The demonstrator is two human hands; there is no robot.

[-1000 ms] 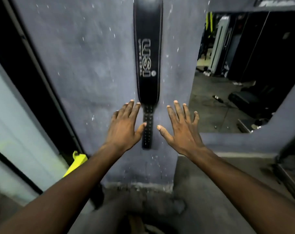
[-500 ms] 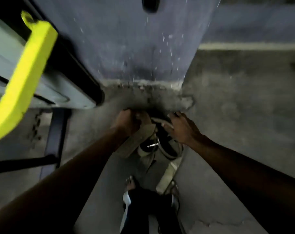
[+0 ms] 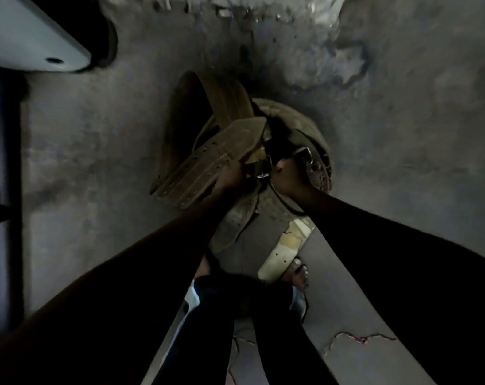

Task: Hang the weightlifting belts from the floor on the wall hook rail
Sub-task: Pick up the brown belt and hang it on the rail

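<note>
A heap of worn weightlifting belts lies on the concrete floor below me. A wide brown leather belt (image 3: 208, 151) with punched holes sits on the left of the heap, and my left hand (image 3: 231, 177) is closed on its near edge. My right hand (image 3: 288, 176) grips a darker belt (image 3: 313, 145) by its metal buckle. A pale, cracked belt (image 3: 285, 245) trails toward my feet. The wall hook rail is out of view.
The scuffed base of the wall (image 3: 263, 12) runs along the top. A grey machine frame (image 3: 33, 37) juts in at the upper left, with a dark bar (image 3: 13, 176) down the left edge. My legs and bare toes (image 3: 299, 273) stand just behind the heap.
I have looked down from the hung black belt to the floor. Both hands have dropped from the wall onto the heap and closed on belts.
</note>
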